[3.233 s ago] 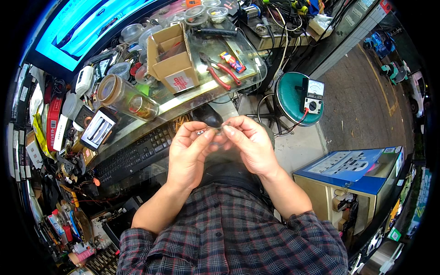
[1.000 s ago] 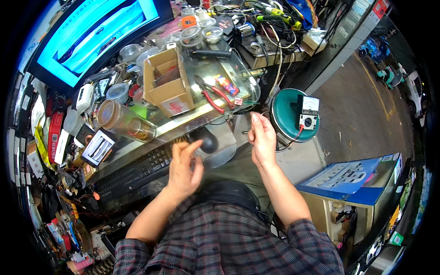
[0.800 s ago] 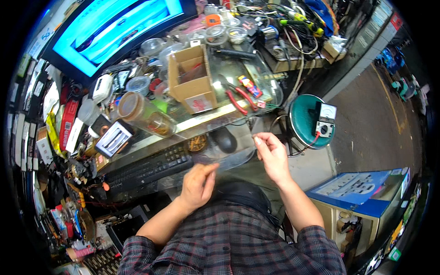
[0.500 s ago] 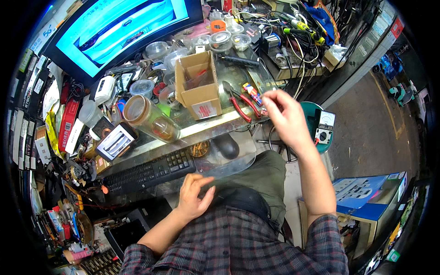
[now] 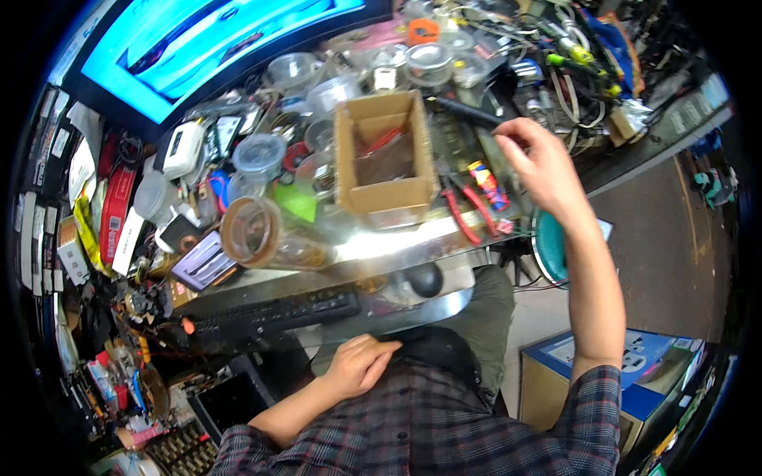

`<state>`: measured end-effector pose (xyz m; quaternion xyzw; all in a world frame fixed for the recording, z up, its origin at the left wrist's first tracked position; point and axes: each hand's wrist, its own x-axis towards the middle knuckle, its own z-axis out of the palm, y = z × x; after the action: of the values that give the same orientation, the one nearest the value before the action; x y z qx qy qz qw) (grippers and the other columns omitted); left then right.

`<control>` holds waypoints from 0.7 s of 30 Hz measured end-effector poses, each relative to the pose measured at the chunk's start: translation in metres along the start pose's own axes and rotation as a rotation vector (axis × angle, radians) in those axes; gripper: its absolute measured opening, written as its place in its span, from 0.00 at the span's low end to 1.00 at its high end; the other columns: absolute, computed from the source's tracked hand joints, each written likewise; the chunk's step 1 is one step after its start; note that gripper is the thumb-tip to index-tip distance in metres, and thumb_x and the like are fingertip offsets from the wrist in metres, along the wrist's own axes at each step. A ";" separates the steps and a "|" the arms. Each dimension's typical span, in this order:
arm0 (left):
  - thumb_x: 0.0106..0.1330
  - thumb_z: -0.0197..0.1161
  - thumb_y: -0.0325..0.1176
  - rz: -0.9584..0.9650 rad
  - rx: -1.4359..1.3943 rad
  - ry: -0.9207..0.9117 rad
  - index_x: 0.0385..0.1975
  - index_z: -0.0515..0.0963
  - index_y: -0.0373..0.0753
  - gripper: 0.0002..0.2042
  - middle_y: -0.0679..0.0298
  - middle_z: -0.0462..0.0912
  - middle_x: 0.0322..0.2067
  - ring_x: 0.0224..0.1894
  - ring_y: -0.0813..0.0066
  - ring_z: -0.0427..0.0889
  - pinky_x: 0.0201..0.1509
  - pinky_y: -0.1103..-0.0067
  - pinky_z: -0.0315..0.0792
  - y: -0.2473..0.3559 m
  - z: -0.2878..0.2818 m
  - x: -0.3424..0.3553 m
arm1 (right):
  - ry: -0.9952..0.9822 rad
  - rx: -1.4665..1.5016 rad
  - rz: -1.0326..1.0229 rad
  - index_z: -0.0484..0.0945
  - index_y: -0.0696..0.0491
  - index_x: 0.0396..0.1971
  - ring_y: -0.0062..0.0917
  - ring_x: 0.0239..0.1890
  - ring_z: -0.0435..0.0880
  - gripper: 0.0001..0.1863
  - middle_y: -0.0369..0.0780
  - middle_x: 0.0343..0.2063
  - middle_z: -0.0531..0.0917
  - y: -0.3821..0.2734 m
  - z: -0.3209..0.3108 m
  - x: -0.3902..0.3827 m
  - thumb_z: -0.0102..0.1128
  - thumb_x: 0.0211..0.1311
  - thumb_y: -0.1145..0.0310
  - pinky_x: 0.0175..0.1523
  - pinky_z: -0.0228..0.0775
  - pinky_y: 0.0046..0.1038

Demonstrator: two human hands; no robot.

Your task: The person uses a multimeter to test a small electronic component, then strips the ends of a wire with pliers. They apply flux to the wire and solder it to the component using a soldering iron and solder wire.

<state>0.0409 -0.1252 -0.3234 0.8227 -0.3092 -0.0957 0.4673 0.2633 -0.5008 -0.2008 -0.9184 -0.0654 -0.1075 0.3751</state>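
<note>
My right hand point(image 5: 541, 168) reaches over the right side of the desk. Its thumb and bent forefinger are apart, with nothing visible between them. The fingertips are close to the right end of a black rod-shaped tool point(image 5: 467, 111); whether they touch it is unclear. Below lie red-handled pliers point(image 5: 464, 210) and a small red, blue and yellow packet point(image 5: 487, 186). Left of these stands an open cardboard box point(image 5: 389, 194) with something red inside. Over my lap, my left hand point(image 5: 359, 366) is closed, fingers curled, with nothing seen in it.
A tall clear jar point(image 5: 294, 246), a phone point(image 5: 208, 263), several plastic tubs point(image 5: 259, 153) and a monitor point(image 5: 198, 47) crowd the desk. Nearer are a keyboard point(image 5: 274, 309) and mouse point(image 5: 425, 279). A teal bin point(image 5: 549, 250) stands beside the desk; tangled cables point(image 5: 567, 79) lie at far right.
My view has shifted. My right hand has moved farther back, from beside the packet to near the black rod-shaped tool. My left hand has drawn down and its fingers have curled in.
</note>
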 end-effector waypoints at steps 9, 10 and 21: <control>0.58 0.73 0.24 0.217 0.138 0.353 0.54 0.84 0.39 0.21 0.60 0.81 0.42 0.43 0.62 0.83 0.48 0.69 0.76 0.003 -0.045 0.022 | -0.106 0.044 0.026 0.83 0.60 0.45 0.18 0.37 0.80 0.10 0.36 0.34 0.84 -0.036 0.008 -0.018 0.63 0.75 0.68 0.46 0.74 0.24; 0.61 0.72 0.27 0.191 0.166 0.367 0.50 0.85 0.38 0.16 0.59 0.83 0.41 0.43 0.61 0.84 0.48 0.68 0.77 0.000 -0.053 0.014 | -0.105 0.100 0.026 0.84 0.60 0.45 0.19 0.38 0.82 0.10 0.38 0.35 0.85 -0.036 0.014 -0.021 0.63 0.75 0.69 0.47 0.75 0.25; 0.51 0.73 0.25 0.409 0.158 0.396 0.35 0.66 0.44 0.20 0.60 0.72 0.38 0.36 0.60 0.82 0.39 0.69 0.77 0.002 -0.052 0.046 | 0.110 0.181 0.207 0.86 0.59 0.47 0.17 0.34 0.82 0.16 0.35 0.33 0.87 0.067 -0.031 -0.013 0.66 0.74 0.61 0.43 0.75 0.26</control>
<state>0.1000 -0.1167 -0.2868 0.7799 -0.3780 0.1872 0.4625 0.2593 -0.5710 -0.2276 -0.8754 0.0407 -0.1119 0.4686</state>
